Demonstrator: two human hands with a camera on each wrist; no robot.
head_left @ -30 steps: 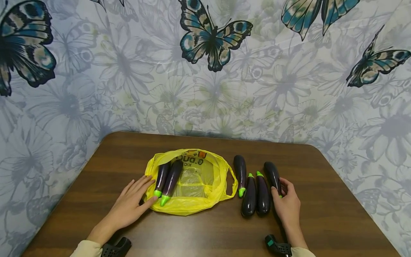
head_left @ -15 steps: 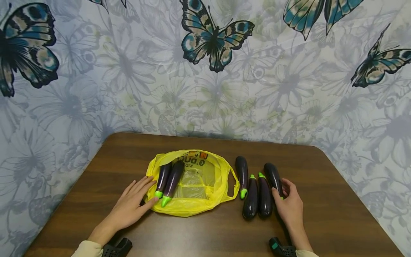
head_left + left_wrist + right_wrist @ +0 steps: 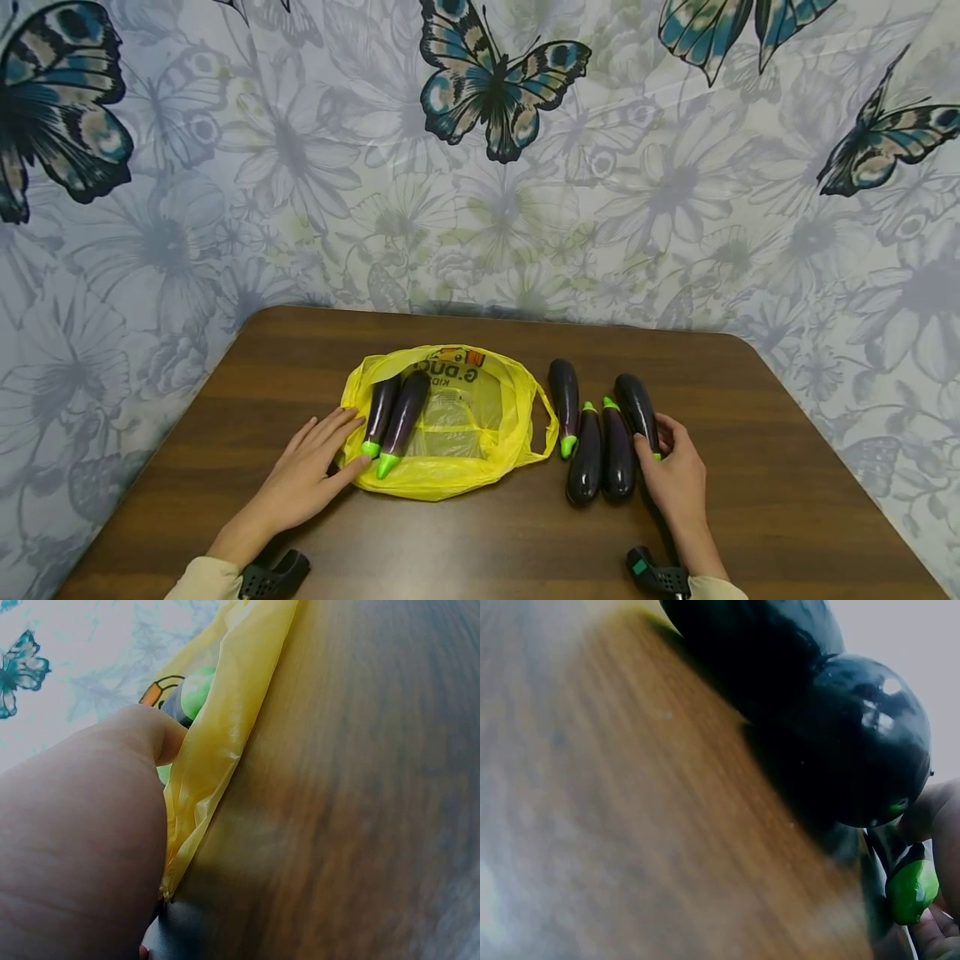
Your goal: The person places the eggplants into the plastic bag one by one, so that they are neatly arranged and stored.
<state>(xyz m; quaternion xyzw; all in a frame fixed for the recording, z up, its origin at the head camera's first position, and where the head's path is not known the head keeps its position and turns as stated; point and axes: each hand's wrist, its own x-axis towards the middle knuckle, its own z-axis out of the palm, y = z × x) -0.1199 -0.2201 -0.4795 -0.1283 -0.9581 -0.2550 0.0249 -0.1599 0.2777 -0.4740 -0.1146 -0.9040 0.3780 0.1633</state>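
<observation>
A yellow plastic bag (image 3: 450, 479) lies with its mouth open at the middle of the table, with two dark eggplants inside, a left one (image 3: 381, 411) and a right one (image 3: 406, 417), green caps toward me. My left hand (image 3: 303, 475) rests at the bag's left rim, fingers fairly straight, its thumb (image 3: 154, 731) over the edge in the left wrist view. To the right of the bag, my right hand (image 3: 675, 479) holds the rightmost eggplant (image 3: 634, 398) near its green cap (image 3: 913, 891), between thumb and fingers. The fingers' far side is hidden.
Three more eggplants lie between the bag and my right hand: one (image 3: 564, 396) beside the bag's handle (image 3: 550, 429), then two side by side, one (image 3: 585, 462) and another (image 3: 617, 458). The brown table (image 3: 480, 550) reaches back to a butterfly-patterned backdrop (image 3: 495, 225).
The camera view shifts slightly. Both hands, the bag and the eggplants keep practically the same places.
</observation>
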